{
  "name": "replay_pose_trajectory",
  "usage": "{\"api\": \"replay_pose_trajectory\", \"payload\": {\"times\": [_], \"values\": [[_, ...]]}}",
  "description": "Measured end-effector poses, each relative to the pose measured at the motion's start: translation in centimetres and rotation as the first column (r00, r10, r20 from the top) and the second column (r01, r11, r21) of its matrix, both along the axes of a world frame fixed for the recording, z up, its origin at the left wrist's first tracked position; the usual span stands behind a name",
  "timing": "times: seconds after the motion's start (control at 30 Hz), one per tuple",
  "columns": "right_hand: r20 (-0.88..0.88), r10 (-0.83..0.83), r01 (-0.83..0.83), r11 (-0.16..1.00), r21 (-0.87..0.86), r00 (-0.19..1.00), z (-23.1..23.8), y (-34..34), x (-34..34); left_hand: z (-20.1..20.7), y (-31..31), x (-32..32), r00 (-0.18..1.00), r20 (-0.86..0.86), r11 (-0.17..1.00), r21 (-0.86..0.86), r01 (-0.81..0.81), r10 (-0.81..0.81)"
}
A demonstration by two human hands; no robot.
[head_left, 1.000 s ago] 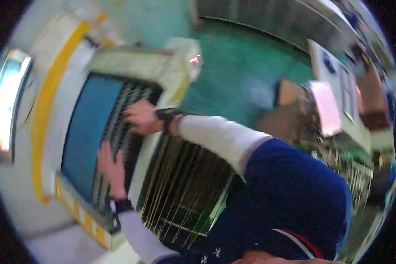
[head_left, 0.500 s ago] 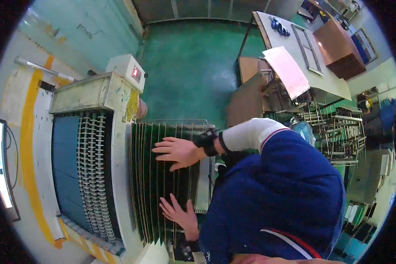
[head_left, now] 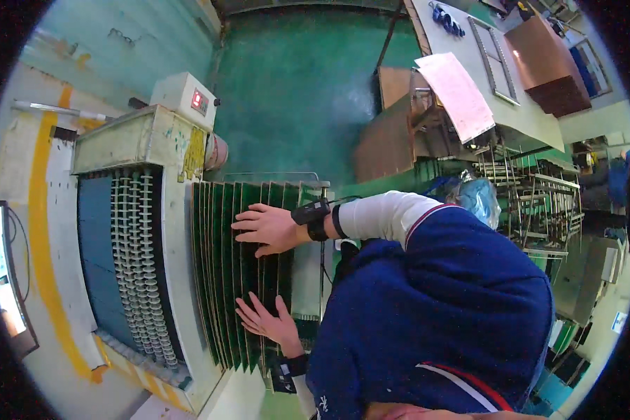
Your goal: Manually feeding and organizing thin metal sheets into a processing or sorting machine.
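Panels smooth; shirt matt cloth; floor glossy; bag shiny plastic; racks bare metal.

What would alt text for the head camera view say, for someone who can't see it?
A person's right hand and left hand are spread open over a row of thin green panels standing on edge. To the left is a pale machine with rows of rollers; at upper right, a pink sheet by a table.
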State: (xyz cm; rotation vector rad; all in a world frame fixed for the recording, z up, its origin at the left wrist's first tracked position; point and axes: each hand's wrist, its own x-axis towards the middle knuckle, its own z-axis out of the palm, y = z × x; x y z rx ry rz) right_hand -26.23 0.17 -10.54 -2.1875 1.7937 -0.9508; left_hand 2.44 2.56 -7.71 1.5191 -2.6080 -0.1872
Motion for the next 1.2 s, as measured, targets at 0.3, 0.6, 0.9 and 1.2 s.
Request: {"api": "replay_pose_trajectory", "payload": {"times": [0.3, 0.6, 0.9, 1.2], "values": [[0.338, 0.007, 0.067, 0.977, -0.205, 0.941, 2.0, 3.7, -3.2, -1.7, 0.7, 0.2, 0.996, 0.078, 0.998, -0.048, 0.036, -0.032], [0.244, -0.930, 0.689, 0.367, 0.625, 0.275, -14.9, 21.6, -26.8, -1.2, 2.9, -10.5, 1.000, 0.012, 0.996, -0.090, 0.005, -0.004], [-0.401, -0.667, 0.603, 0.090, 0.793, 0.628, -43.1, 41.1, -46.1, -5.1, 0.7, -13.0, 0.992, 0.013, 0.980, -0.158, -0.123, 0.127], [-0.100, -0.995, 0.708, -0.071, 0.703, 0.000, -43.1, 37.9, -46.8, -2.9, 1.0, -12.8, 0.976, 0.080, 0.976, -0.102, -0.194, 0.203]]}}
